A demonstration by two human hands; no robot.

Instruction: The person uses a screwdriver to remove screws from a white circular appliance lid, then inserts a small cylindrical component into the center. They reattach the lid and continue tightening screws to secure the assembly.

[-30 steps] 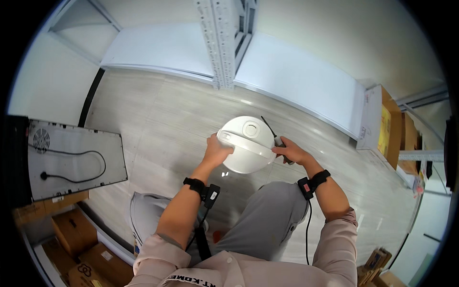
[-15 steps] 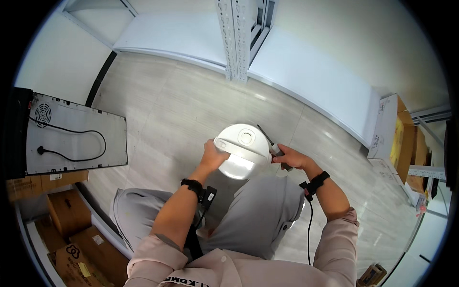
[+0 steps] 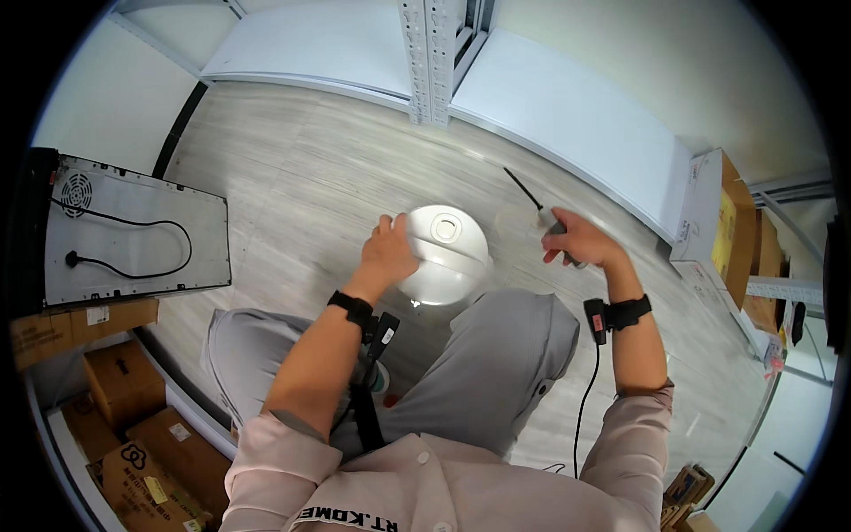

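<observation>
A round, glossy white appliance, with a raised band across its top and a circular ring on the far part, is in front of my knees. My left hand holds it by its left side, the fingers curled over the rim. To its right and apart from it, my right hand is closed around the grey handle of a screwdriver. The dark shaft points up and to the left, away from me. The underside of the appliance is hidden.
A computer case with a black power cord lies at the left. Cardboard boxes fill a shelf at the lower left. White shelving with a perforated post runs along the far side. An open carton stands at the right.
My right hand has moved away from the appliance to the right and farther off, taking the screwdriver with it. The left hand has shifted its hold farther up the appliance's left side.
</observation>
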